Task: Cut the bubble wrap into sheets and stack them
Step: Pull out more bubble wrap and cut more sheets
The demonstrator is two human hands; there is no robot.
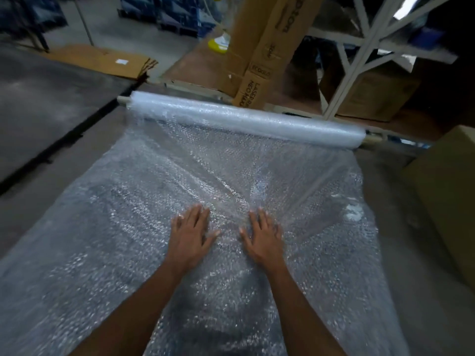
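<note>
Step in hand, as judged: unrolled bubble wrap (144, 227) being flattened on floor; no cut made yet. Left hand (191, 233) and right hand (261, 235) laid flat, fingers spread wide, palms pressed on sheet, nothing gripped. Roll (246, 119) lies at far end, long axis left to right; sheet runs from it toward near edge. Next move calls for cutting tool; none seen.
</note>
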